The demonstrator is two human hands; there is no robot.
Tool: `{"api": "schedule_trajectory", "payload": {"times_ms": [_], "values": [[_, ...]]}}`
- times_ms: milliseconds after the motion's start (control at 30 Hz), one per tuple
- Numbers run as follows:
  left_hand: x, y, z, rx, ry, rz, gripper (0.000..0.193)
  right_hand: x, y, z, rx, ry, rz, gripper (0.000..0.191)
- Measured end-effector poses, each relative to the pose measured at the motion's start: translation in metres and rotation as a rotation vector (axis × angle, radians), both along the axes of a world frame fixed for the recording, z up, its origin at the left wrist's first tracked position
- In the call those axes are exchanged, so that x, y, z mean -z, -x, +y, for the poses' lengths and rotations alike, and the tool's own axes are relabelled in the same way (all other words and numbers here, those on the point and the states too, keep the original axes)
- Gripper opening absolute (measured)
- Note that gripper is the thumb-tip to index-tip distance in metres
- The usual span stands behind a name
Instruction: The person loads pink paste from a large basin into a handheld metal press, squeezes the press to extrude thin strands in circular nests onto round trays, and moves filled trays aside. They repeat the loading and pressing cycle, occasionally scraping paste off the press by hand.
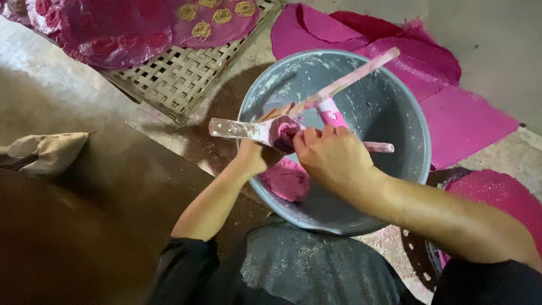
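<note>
Your left hand (252, 155) is closed around the handle of a paste-smeared flat spatula (254, 130), holding it across the near-left rim of the grey basin (415, 121), while your right hand (333, 155) bears down with curled fingers on the lump of pink paste (286, 131) sitting on its blade. A long wooden stick (350, 80) coated in pink leans across the basin from above your hands to its far rim, and a larger mass of pink dough (286, 179) lies in the basin's bottom just below your left hand. Round pink sheets (451, 113) are spread on the floor to the right of the basin, and a woven bamboo tray (175, 76) carrying more dark pink sheets lies to its upper left.
</note>
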State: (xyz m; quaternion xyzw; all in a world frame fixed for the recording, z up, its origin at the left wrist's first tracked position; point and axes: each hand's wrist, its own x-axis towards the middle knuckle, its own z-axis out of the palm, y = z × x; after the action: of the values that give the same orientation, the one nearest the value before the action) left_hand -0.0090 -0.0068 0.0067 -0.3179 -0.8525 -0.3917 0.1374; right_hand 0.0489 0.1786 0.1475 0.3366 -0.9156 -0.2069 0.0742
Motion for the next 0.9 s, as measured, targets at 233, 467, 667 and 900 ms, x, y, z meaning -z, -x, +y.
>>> {"api": "schedule_trajectory", "payload": {"times_ms": [233, 467, 667, 900], "values": [[0.013, 0.015, -0.032, -0.265, -0.206, -0.173, 0.076, -0.002, -0.009, 0.060, 0.254, 0.561, -0.106, 0.031], [0.004, 0.013, -0.019, -0.442, 0.105, 0.079, 0.075, 0.109, -0.010, 0.014, 0.214, 1.309, -0.507, 0.040], [0.027, 0.039, -0.048, -0.343, -0.488, -0.294, 0.030, 0.149, -0.030, 0.045, 0.363, 1.132, -0.759, 0.044], [0.064, -0.015, 0.000, 0.296, -1.156, -1.116, 0.027, 0.143, -0.003, 0.054, 0.114, 1.225, -0.551, 0.053]]}}
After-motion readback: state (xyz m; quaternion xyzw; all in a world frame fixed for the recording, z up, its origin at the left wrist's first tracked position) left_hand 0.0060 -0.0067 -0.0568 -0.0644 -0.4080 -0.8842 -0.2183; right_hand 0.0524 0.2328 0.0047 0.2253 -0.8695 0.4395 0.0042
